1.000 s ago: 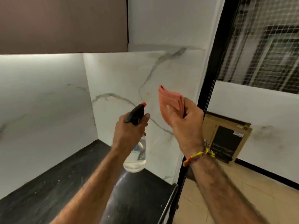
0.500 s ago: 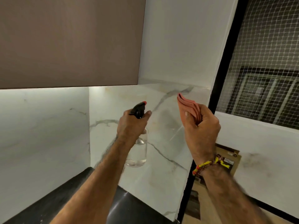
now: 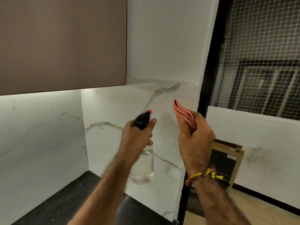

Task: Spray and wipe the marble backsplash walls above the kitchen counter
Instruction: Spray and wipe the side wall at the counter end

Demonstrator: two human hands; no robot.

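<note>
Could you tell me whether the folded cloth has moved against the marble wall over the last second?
Yes. The right hand has carried the pink cloth up the marble wall, from mid-panel to just under the grey vein near the top edge.

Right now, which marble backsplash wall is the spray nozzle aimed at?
The right-hand marble panel, the one with the bold grey vein beside the black door frame. The spray bottle faces it; the left wall under the cabinet sits aside.
</note>
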